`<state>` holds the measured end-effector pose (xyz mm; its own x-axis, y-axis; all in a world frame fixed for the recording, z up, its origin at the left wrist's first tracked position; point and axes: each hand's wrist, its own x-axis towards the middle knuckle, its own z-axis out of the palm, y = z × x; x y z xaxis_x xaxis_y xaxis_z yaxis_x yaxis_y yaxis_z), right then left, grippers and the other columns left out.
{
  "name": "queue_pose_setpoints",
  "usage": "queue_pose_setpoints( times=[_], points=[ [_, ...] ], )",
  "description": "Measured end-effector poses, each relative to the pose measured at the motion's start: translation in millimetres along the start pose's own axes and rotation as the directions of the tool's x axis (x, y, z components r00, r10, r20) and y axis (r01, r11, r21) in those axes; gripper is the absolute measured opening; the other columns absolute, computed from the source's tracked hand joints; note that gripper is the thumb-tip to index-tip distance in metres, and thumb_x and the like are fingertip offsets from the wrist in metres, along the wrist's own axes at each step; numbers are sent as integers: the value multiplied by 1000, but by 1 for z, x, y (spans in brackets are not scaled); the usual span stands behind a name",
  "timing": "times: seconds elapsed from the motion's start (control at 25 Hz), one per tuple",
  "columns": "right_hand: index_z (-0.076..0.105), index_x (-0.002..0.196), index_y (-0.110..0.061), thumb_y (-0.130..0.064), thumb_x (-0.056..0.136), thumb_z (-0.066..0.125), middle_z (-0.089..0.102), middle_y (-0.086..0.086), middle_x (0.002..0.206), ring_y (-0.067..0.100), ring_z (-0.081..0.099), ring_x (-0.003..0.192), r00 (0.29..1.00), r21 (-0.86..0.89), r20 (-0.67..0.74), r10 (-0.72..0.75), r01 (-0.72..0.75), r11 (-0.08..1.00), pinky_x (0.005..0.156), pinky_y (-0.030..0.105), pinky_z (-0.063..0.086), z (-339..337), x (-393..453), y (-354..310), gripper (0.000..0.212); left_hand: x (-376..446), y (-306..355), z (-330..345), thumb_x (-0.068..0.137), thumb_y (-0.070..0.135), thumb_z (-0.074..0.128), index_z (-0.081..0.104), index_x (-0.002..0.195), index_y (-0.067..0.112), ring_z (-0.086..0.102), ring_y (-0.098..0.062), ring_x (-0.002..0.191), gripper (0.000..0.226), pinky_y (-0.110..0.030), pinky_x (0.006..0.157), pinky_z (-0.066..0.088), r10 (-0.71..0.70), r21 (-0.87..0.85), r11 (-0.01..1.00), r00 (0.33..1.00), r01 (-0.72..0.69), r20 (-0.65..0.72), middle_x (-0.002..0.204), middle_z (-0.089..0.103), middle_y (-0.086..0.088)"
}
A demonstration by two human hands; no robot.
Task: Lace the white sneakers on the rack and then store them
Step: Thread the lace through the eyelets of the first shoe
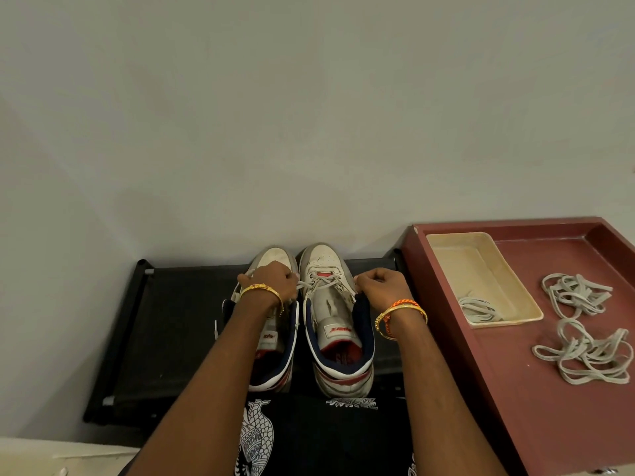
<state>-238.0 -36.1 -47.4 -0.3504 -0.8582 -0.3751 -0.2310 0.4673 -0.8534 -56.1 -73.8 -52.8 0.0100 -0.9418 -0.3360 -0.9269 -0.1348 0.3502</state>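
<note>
Two white sneakers with navy and red trim stand side by side on the black rack (178, 324), toes toward the wall. The right sneaker (338, 324) has a white lace (319, 281) threaded through its front eyelets. My left hand (271, 280) lies over the left sneaker (275, 359) and pinches one end of that lace. My right hand (381, 286) pinches the other end at the right sneaker's outer side. A loose lace end hangs beside the left sneaker.
A maroon tray-like surface (536, 407) sits to the right, holding a cream tray (446, 242) with one bundled lace (479, 309) and two loose lace bundles (575, 293) (584, 355). A plain wall rises behind the rack. Dark patterned cloth lies below my arms.
</note>
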Motion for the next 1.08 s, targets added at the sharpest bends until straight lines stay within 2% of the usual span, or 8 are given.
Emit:
queue_pose_setpoints(
  times=[0.08,0.2,0.4,0.56,0.72,0.88,0.96,1.08],
  points=[
    [64,74,-14,-12,85,60,70,5,91,20,64,88,1000,4,-7,2,-2,1000,84,37,53,1,1,0,12,0,6,6,93,38,50,61,116,24,49,-28,117,29,-44,106,23,26,28,999,1000,-26,8,118,61,-3],
    [64,72,-13,-11,84,60,70,5,90,19,63,88,1000,3,-13,6,-6,1000,83,36,52,3,2,0,13,5,7,10,86,35,59,52,122,26,49,-29,117,38,-45,107,30,-38,-135,990,999,42,28,121,59,-6],
    [62,71,-15,-15,86,61,68,5,82,17,61,79,1000,9,-16,6,-5,1000,73,31,47,3,2,-1,15,15,7,16,88,41,50,49,103,26,52,-32,110,21,-46,100,38,-124,-386,913,991,131,43,109,60,-8],
    [63,71,-15,-14,85,62,70,8,85,20,64,84,1000,16,-7,20,-20,1000,79,34,52,4,1,0,15,15,7,15,73,38,63,43,123,21,52,-34,110,56,-46,98,42,-171,-464,864,981,196,97,114,55,-12],
    [64,72,-15,-10,85,59,67,6,78,18,61,75,998,37,-67,-19,22,999,65,25,48,2,-4,-3,15,4,12,-7,82,9,65,55,89,16,54,-28,99,14,-34,87,48,-167,-680,718,985,150,42,85,56,-3],
    [67,79,-17,-11,84,63,65,3,77,15,60,74,986,98,45,-163,159,983,66,22,51,8,-25,-26,9,-28,17,-57,88,2,55,67,94,9,62,-22,95,15,-35,87,48,42,-831,556,999,-4,23,79,74,-1],
    [66,90,-16,-6,84,66,66,1,84,12,62,81,920,216,249,-303,252,943,70,14,51,17,-44,-46,11,-53,27,-80,92,2,50,68,94,9,64,-23,104,20,-35,97,46,211,-887,456,977,-72,29,95,73,-11],
    [64,103,-12,-3,84,66,68,3,95,13,66,93,820,385,339,-461,325,864,80,21,54,30,-69,-69,21,-80,38,-102,96,10,45,66,107,6,65,-16,101,24,-25,87,53,320,-908,388,947,-158,-28,110,69,-9]
  ],
)
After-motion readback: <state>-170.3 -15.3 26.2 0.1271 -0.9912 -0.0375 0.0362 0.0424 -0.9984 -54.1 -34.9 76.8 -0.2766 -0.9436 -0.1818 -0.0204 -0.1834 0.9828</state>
